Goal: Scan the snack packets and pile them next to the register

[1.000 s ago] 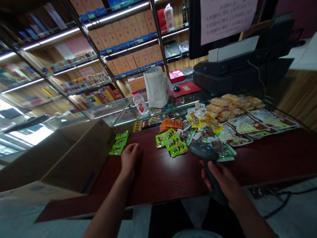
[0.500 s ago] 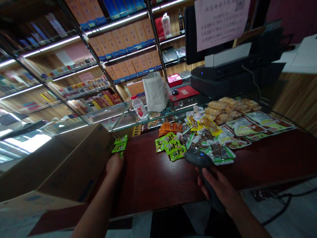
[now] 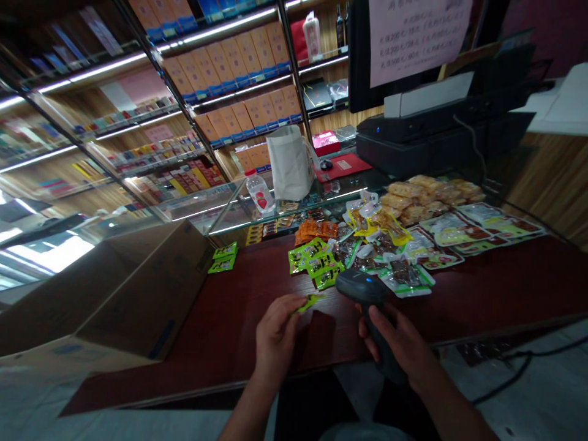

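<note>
My left hand [image 3: 278,334] pinches a small green snack packet [image 3: 309,302] above the dark red counter [image 3: 229,331]. In my right hand [image 3: 399,343] is a dark handheld barcode scanner [image 3: 362,288], with a blue light on its head, which points toward the left. Just beyond the hands lie several green snack packets [image 3: 316,263], beside orange packets [image 3: 316,230]. Clear-and-green packs of dark food [image 3: 407,274] and yellow-edged packs [image 3: 374,222] are heaped to their right. Two more green packets [image 3: 223,258] rest by the cardboard box at the left.
An open cardboard box [image 3: 124,294] takes up the left end. Behind stand a plastic bottle [image 3: 260,193], a white bag [image 3: 290,164] and a glass case. Bagged pastries [image 3: 422,199] and flat packs [image 3: 500,222] lie at right, near a monitor [image 3: 358,61] and black register [image 3: 436,141].
My left hand has moved right from beside the box to the middle of the counter, bringing one green packet. The scanner has shifted slightly left.
</note>
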`<action>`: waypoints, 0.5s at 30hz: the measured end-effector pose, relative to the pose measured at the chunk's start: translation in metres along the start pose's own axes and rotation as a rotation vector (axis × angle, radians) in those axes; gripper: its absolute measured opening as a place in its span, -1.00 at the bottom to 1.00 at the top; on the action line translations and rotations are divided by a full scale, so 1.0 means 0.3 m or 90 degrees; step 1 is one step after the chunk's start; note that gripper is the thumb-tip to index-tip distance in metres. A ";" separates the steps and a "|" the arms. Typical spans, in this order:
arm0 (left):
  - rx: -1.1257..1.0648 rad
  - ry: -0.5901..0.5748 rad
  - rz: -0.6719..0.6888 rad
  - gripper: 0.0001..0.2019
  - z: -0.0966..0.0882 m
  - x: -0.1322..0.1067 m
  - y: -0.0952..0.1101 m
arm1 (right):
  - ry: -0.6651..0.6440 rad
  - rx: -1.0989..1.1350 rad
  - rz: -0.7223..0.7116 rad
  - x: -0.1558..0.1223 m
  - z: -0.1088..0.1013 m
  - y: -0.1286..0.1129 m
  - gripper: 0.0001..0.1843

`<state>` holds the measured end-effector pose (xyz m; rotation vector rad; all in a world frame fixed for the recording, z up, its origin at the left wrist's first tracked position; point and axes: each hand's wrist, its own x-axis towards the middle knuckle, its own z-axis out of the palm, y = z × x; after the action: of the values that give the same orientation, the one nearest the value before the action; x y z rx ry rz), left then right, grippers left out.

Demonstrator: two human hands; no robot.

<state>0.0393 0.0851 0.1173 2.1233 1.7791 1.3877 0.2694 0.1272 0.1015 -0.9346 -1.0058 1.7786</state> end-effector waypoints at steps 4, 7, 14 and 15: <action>-0.037 0.046 0.135 -0.79 0.046 -0.006 0.109 | 0.014 0.035 -0.023 -0.018 -0.004 -0.004 -0.40; -0.066 0.034 0.186 -0.78 0.071 -0.009 0.164 | 0.027 0.044 -0.035 -0.031 -0.010 -0.010 -0.41; -0.116 0.021 0.202 -0.75 0.103 -0.033 0.210 | 0.044 -0.007 -0.039 -0.049 -0.008 -0.022 -0.41; -0.120 0.026 0.186 -0.75 0.103 -0.040 0.210 | 0.051 -0.011 -0.035 -0.049 -0.007 -0.022 -0.40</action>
<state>0.1081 0.0691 0.1258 2.3332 1.3253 1.5996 0.2783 0.1161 0.1093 -0.9725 -0.9878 1.6758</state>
